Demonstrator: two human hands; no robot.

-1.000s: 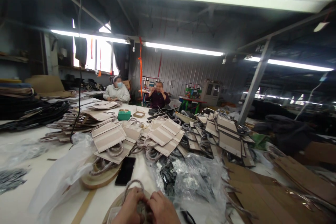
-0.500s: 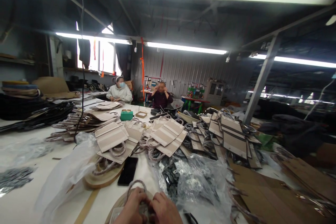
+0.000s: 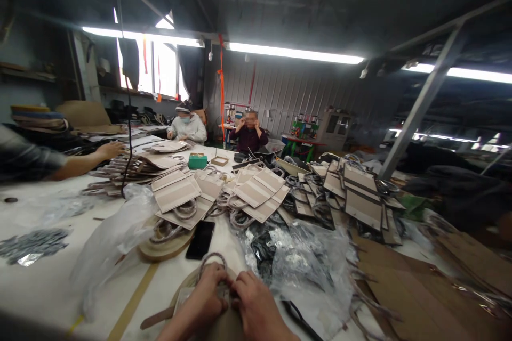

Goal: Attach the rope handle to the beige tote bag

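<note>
Left hand point(image 3: 196, 303) and right hand point(image 3: 256, 306) pinch rope handle point(image 3: 211, 262) at base, apparently holding it against kraft bag panel point(image 3: 212, 325); stacked bags point(image 3: 256, 194) wait on bench point(image 3: 40, 287).

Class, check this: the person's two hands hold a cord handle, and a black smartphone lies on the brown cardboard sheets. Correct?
No: in the head view, the black smartphone lies on the white table, not on the brown cardboard sheets.

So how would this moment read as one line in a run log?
left hand: on cord handle | right hand: on cord handle | nearby: black phone
</note>
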